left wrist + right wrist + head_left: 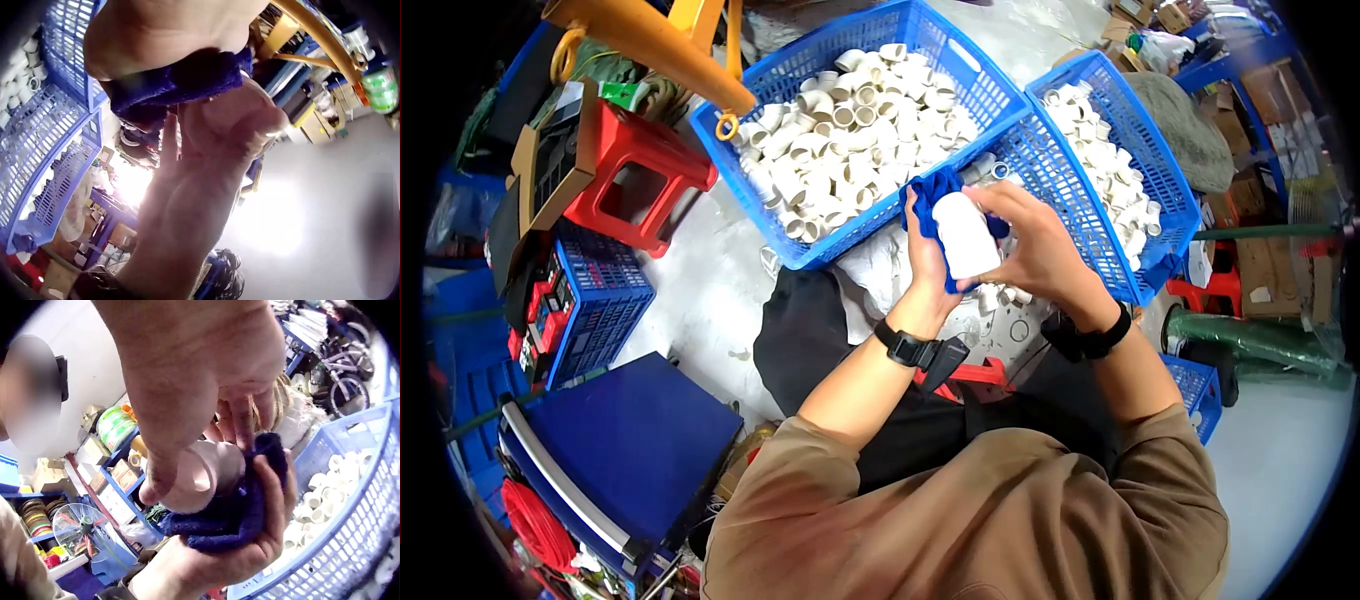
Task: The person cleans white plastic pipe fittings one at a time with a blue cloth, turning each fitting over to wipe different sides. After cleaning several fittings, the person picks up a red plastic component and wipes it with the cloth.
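Observation:
A white plastic pipe elbow (966, 238) is held between my hands above my lap. In the right wrist view its round open end (190, 480) faces the camera. My right hand (1045, 245) grips the elbow from the right, thumb at the near end and fingers at the far end. From the left, my left hand (925, 255) holds a folded dark blue cloth (937, 188) against the elbow. The right wrist view shows the left fingers curled round this cloth (234, 525), with the elbow resting on it. In the left wrist view the cloth mostly hides the elbow.
A large blue crate (805, 258) full of white elbows stands ahead, and a second blue crate (1165, 190) with white fittings is at the right. A yellow metal frame (660, 50) overhangs the large crate's left side. A red stool (625, 180) stands left.

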`<state>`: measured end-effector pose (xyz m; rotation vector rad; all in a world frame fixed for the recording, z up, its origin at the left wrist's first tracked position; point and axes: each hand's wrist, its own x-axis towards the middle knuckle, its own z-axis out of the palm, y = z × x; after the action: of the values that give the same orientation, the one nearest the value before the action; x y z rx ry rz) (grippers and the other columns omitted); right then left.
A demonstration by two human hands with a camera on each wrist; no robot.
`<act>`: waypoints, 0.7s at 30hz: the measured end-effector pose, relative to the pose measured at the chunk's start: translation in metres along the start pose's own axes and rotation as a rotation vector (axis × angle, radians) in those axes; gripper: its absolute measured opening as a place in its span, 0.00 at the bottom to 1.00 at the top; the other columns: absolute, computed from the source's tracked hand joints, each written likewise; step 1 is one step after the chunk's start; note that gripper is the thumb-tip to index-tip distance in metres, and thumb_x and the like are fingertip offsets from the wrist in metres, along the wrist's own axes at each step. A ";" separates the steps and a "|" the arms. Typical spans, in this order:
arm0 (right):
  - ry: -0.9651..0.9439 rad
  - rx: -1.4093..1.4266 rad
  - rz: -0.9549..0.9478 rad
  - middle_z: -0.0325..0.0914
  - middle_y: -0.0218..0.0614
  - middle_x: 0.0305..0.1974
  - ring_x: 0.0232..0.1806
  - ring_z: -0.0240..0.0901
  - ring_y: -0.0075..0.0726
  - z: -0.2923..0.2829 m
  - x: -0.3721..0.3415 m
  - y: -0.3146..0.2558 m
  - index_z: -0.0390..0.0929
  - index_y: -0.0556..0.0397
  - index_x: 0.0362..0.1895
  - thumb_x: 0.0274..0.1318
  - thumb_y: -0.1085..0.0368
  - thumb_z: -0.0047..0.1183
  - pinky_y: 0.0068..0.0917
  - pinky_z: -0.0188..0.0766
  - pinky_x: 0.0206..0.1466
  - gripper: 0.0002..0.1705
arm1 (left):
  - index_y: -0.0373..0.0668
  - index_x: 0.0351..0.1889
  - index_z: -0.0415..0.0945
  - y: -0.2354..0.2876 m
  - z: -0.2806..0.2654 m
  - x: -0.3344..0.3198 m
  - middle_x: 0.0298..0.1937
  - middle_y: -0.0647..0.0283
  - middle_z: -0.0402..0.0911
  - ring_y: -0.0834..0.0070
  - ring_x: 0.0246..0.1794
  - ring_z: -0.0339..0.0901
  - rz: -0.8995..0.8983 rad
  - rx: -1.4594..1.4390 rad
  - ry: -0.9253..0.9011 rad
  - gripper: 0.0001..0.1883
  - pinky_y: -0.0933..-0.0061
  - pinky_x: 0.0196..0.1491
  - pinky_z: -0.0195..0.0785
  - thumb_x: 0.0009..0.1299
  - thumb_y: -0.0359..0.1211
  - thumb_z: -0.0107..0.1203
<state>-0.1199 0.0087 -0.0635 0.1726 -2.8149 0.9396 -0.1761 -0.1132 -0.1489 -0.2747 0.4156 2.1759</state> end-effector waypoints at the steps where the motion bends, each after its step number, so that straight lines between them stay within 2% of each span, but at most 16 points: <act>1: 0.011 0.093 0.040 0.78 0.44 0.50 0.48 0.78 0.48 0.007 0.008 0.007 0.74 0.58 0.59 0.32 0.51 0.79 0.34 0.75 0.52 0.47 | 0.45 0.56 0.74 -0.001 -0.008 0.009 0.45 0.60 0.82 0.64 0.39 0.82 0.010 -0.043 -0.055 0.38 0.64 0.40 0.79 0.76 0.66 0.26; 2: 0.020 0.184 0.082 0.79 0.44 0.51 0.48 0.79 0.46 0.013 0.019 0.011 0.74 0.59 0.59 0.35 0.53 0.79 0.33 0.75 0.52 0.46 | 0.45 0.58 0.72 -0.005 -0.005 0.012 0.47 0.61 0.81 0.66 0.42 0.82 0.058 -0.057 0.043 0.36 0.65 0.43 0.79 0.78 0.63 0.23; 3: -0.069 0.246 0.371 0.80 0.47 0.51 0.50 0.79 0.44 0.016 0.033 0.011 0.74 0.61 0.58 0.38 0.51 0.77 0.34 0.75 0.53 0.45 | 0.46 0.59 0.71 -0.008 -0.009 0.017 0.48 0.62 0.81 0.68 0.43 0.82 0.035 0.019 0.063 0.35 0.66 0.44 0.78 0.79 0.61 0.24; 4: -0.128 0.134 0.517 0.80 0.52 0.52 0.52 0.79 0.46 0.024 0.047 0.023 0.73 0.64 0.59 0.38 0.45 0.76 0.35 0.75 0.54 0.48 | 0.46 0.59 0.71 -0.013 -0.016 0.023 0.49 0.63 0.80 0.69 0.45 0.81 0.012 0.096 0.081 0.33 0.66 0.46 0.78 0.80 0.60 0.24; 5: -0.150 0.134 0.555 0.79 0.54 0.52 0.53 0.78 0.48 0.030 0.062 0.032 0.72 0.64 0.59 0.38 0.43 0.76 0.35 0.75 0.55 0.50 | 0.48 0.59 0.71 -0.020 -0.023 0.022 0.48 0.65 0.80 0.72 0.46 0.81 -0.093 0.096 0.208 0.28 0.68 0.48 0.77 0.81 0.56 0.29; 6: -0.173 0.133 0.595 0.79 0.56 0.53 0.54 0.78 0.49 0.035 0.076 0.037 0.71 0.65 0.60 0.38 0.41 0.75 0.35 0.74 0.55 0.52 | 0.49 0.50 0.75 -0.031 -0.032 0.030 0.41 0.68 0.82 0.72 0.39 0.81 -0.108 -0.006 0.268 0.22 0.66 0.40 0.77 0.79 0.54 0.40; 8: -0.221 0.213 0.453 0.76 0.59 0.55 0.55 0.78 0.52 0.046 0.096 0.035 0.68 0.65 0.63 0.39 0.40 0.75 0.35 0.74 0.57 0.55 | 0.50 0.47 0.75 -0.038 -0.026 0.024 0.37 0.69 0.81 0.73 0.38 0.81 -0.144 0.029 0.293 0.19 0.65 0.44 0.77 0.78 0.52 0.44; 9: -0.313 0.456 0.381 0.73 0.63 0.60 0.58 0.76 0.54 0.050 0.101 0.034 0.64 0.64 0.67 0.39 0.39 0.73 0.36 0.73 0.59 0.58 | 0.50 0.47 0.76 -0.040 -0.025 0.021 0.37 0.69 0.81 0.72 0.38 0.81 -0.218 0.033 0.328 0.17 0.65 0.47 0.76 0.77 0.51 0.47; 10: -0.420 0.516 0.293 0.69 0.63 0.64 0.61 0.74 0.58 0.054 0.104 0.030 0.60 0.63 0.70 0.43 0.35 0.70 0.38 0.72 0.61 0.60 | 0.50 0.44 0.76 -0.041 -0.026 0.022 0.37 0.69 0.81 0.72 0.38 0.81 -0.212 0.013 0.302 0.17 0.65 0.48 0.75 0.77 0.51 0.47; 12: -0.496 0.141 0.194 0.69 0.63 0.64 0.62 0.73 0.58 0.051 0.112 0.025 0.61 0.59 0.71 0.48 0.33 0.65 0.40 0.72 0.61 0.57 | 0.49 0.42 0.77 -0.042 -0.030 0.024 0.35 0.68 0.81 0.72 0.36 0.80 -0.190 -0.034 0.267 0.15 0.65 0.44 0.76 0.75 0.48 0.50; 14: -0.514 0.104 0.209 0.71 0.61 0.63 0.61 0.74 0.57 0.036 0.114 0.026 0.63 0.54 0.71 0.51 0.33 0.62 0.41 0.72 0.61 0.52 | 0.47 0.42 0.77 -0.027 -0.021 0.016 0.35 0.68 0.81 0.72 0.35 0.80 -0.184 0.058 0.312 0.13 0.65 0.42 0.76 0.73 0.45 0.51; 15: -0.533 0.147 0.275 0.69 0.53 0.67 0.63 0.73 0.50 0.024 0.114 0.026 0.61 0.50 0.73 0.57 0.43 0.63 0.39 0.71 0.63 0.45 | 0.46 0.42 0.77 -0.020 -0.017 0.014 0.34 0.67 0.81 0.73 0.33 0.80 -0.176 0.152 0.346 0.11 0.66 0.39 0.76 0.71 0.42 0.53; 17: -0.481 0.238 0.339 0.73 0.49 0.63 0.57 0.77 0.40 0.008 0.106 0.057 0.63 0.53 0.71 0.63 0.53 0.59 0.32 0.73 0.59 0.37 | 0.44 0.42 0.77 -0.014 -0.021 0.019 0.33 0.66 0.80 0.73 0.32 0.79 -0.090 0.224 0.356 0.11 0.66 0.37 0.75 0.69 0.39 0.53; 19: -0.381 0.303 0.428 0.78 0.43 0.57 0.51 0.77 0.32 -0.006 0.093 0.097 0.66 0.54 0.69 0.64 0.54 0.59 0.29 0.73 0.57 0.34 | 0.40 0.41 0.78 -0.006 -0.021 0.020 0.34 0.65 0.81 0.74 0.32 0.79 0.045 0.306 0.394 0.10 0.69 0.37 0.74 0.65 0.34 0.54; 20: -0.294 0.379 0.460 0.80 0.38 0.52 0.48 0.77 0.28 -0.006 0.082 0.125 0.69 0.54 0.65 0.65 0.54 0.58 0.27 0.73 0.53 0.30 | 0.40 0.41 0.78 -0.002 -0.019 0.019 0.34 0.65 0.81 0.74 0.32 0.79 0.042 0.306 0.403 0.10 0.69 0.37 0.74 0.65 0.34 0.54; 21: -0.255 0.371 0.578 0.82 0.38 0.49 0.47 0.78 0.29 -0.007 0.072 0.140 0.71 0.55 0.63 0.63 0.51 0.59 0.27 0.74 0.49 0.31 | 0.40 0.45 0.76 0.000 -0.018 0.019 0.36 0.64 0.80 0.74 0.34 0.79 0.123 0.241 0.380 0.11 0.70 0.38 0.74 0.65 0.32 0.53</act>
<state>-0.2122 0.1198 -0.1254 -0.5452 -2.9370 1.6629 -0.1868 -0.1061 -0.1719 -0.5417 0.9207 2.1646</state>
